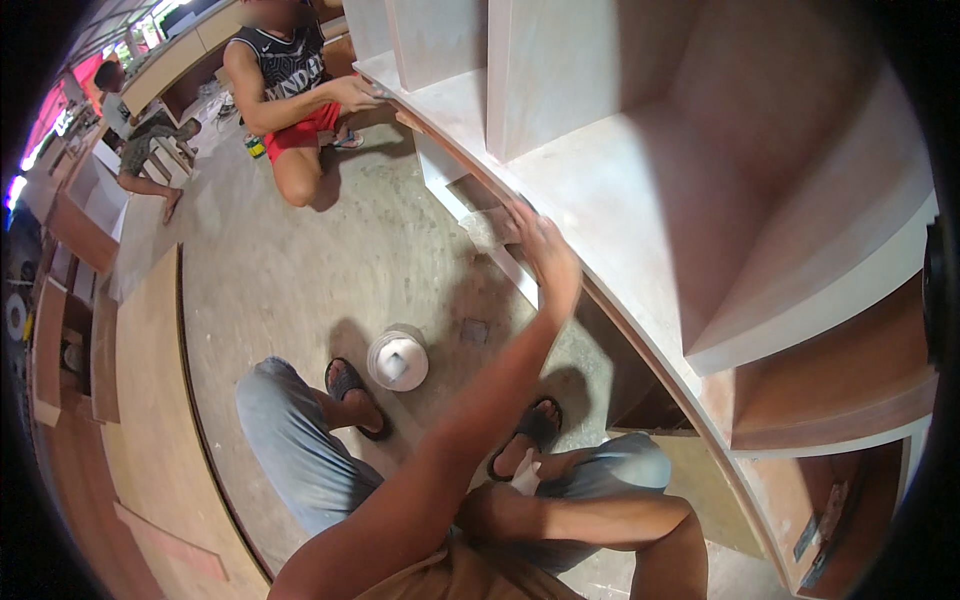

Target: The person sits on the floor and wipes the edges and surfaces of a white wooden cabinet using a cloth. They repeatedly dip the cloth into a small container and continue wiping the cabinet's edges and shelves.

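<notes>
My left arm reaches across to the front edge of a large white-coated cabinet [590,190]. There my left hand [545,258] is closed at the edge, slightly blurred; a small dark bit shows at its fingertips, too small to name. Low over my lap, my right hand [495,512] is closed around a crumpled white rag [526,474], and its fingers are partly hidden. Between my feet and the cabinet stands a bucket [398,358] with white material and a tool-like piece inside.
A person [285,100] crouches at the cabinet's far end, a hand on its edge. Another person [145,140] sits farther back on the left. A long wooden panel [160,400] lies along my left side. Below the cabinet edge is a white frame [515,270].
</notes>
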Tool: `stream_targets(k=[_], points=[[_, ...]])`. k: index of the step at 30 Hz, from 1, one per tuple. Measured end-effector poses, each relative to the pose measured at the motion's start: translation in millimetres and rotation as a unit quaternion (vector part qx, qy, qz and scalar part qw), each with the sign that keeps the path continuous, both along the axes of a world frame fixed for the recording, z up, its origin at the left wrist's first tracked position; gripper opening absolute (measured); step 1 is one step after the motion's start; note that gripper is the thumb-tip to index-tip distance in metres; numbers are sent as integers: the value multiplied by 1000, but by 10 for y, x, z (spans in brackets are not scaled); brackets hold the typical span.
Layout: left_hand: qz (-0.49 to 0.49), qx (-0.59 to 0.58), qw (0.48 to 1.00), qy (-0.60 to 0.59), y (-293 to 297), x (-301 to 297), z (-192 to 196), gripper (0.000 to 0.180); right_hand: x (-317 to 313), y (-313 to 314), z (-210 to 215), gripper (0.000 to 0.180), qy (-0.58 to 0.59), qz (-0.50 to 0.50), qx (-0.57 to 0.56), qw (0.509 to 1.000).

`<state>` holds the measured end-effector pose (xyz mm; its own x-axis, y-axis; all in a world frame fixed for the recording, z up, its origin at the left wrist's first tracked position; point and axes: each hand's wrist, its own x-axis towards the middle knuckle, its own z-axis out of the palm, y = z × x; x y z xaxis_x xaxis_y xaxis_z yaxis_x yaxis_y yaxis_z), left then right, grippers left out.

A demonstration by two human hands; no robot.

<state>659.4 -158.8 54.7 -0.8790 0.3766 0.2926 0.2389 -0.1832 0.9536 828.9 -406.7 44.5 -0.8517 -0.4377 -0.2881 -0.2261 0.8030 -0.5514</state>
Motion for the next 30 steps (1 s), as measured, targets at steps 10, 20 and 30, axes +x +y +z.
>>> stream_targets(k=[10, 20, 30], points=[[-26, 99, 994, -40, 7, -145, -18, 63, -179, 5, 306, 23, -66, -1, 48, 997], [-30, 106, 993, 36, 10, -40, -26, 65, -70, -44, 84, 22, 14, 3, 50, 999], [6, 113, 993, 13, 223, -386, -93, 71, -213, 203, 294, 29, -32, -95, 40, 994]])
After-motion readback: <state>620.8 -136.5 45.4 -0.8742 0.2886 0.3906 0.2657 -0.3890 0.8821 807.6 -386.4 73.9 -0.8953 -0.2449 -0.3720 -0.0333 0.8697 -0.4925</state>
